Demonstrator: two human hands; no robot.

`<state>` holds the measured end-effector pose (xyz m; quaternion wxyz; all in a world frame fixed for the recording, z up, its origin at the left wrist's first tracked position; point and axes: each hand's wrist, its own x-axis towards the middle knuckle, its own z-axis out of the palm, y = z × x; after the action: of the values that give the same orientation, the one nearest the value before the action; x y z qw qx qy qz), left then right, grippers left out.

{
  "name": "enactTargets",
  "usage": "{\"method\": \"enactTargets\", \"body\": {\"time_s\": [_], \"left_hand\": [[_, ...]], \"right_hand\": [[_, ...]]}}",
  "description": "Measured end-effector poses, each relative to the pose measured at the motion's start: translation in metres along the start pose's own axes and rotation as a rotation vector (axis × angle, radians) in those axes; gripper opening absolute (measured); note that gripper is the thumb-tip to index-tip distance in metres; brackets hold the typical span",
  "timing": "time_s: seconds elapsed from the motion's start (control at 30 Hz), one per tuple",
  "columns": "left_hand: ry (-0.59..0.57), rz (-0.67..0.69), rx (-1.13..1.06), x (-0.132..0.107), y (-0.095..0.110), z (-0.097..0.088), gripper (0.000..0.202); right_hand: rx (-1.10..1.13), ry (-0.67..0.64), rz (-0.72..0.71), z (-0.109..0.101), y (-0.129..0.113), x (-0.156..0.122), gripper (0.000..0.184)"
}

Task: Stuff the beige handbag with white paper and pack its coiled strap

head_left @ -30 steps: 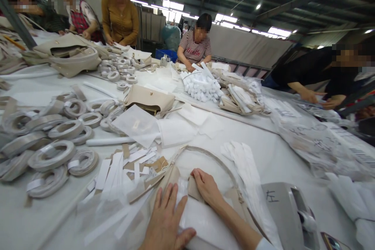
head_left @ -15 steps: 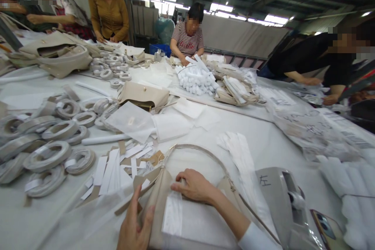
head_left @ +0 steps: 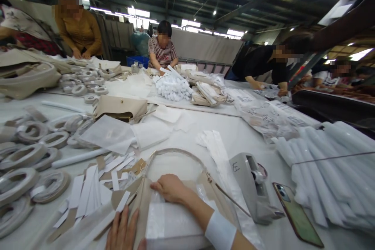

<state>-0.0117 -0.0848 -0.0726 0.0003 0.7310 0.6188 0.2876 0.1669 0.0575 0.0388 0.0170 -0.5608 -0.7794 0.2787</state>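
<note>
A beige handbag [head_left: 141, 213] lies in front of me, its strap [head_left: 175, 151] arched away on the table. On the bag rests a white sheet in clear plastic film [head_left: 172, 215]. My right hand [head_left: 168, 188] is closed over the film's upper edge at the bag's top left, fingertips partly hidden. My left hand [head_left: 124, 228] lies along the bag's left side with its fingers stretched out. Paper strips [head_left: 88, 191] lie just beyond that hand.
Coiled beige straps [head_left: 49, 185] are heaped at left. A grey tape dispenser [head_left: 249, 187], a phone [head_left: 297, 215] and bundled white foam tubes [head_left: 331, 168] lie at right. Another beige bag [head_left: 120, 106] sits farther back. Several co-workers stand around the table, one in a striped shirt [head_left: 161, 50].
My view has swung right, bringing the phone and foam tubes further in. My right hand has curled more tightly at the film's edge. My left hand has flattened against the bag's side.
</note>
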Motion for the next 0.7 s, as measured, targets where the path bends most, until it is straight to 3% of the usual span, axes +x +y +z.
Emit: {"method": "enactTargets", "body": {"time_s": [0.2, 0.37, 0.47, 0.57, 0.63, 0.7], "left_hand": [[0.038, -0.029, 0.000, 0.002, 0.007, -0.002, 0.072], [-0.055, -0.012, 0.010, 0.017, 0.011, -0.016, 0.068], [-0.104, 0.052, -0.007, 0.023, -0.003, -0.030, 0.074], [-0.061, 0.152, 0.055, 0.012, -0.027, -0.047, 0.079], [0.004, 0.079, 0.165, -0.003, -0.044, -0.054, 0.079], [0.011, -0.090, 0.275, -0.020, -0.059, -0.056, 0.076]], "right_hand": [[-0.061, 0.038, 0.026, 0.008, 0.000, 0.002, 0.034], [-0.065, 0.063, 0.010, 0.009, 0.001, 0.011, 0.035], [-0.036, 0.091, 0.013, 0.009, 0.007, 0.016, 0.037], [0.001, 0.137, 0.051, 0.006, 0.015, 0.014, 0.036], [0.002, 0.148, 0.069, 0.003, 0.019, 0.011, 0.038], [0.004, 0.128, 0.078, -0.001, 0.020, 0.009, 0.046]]}}
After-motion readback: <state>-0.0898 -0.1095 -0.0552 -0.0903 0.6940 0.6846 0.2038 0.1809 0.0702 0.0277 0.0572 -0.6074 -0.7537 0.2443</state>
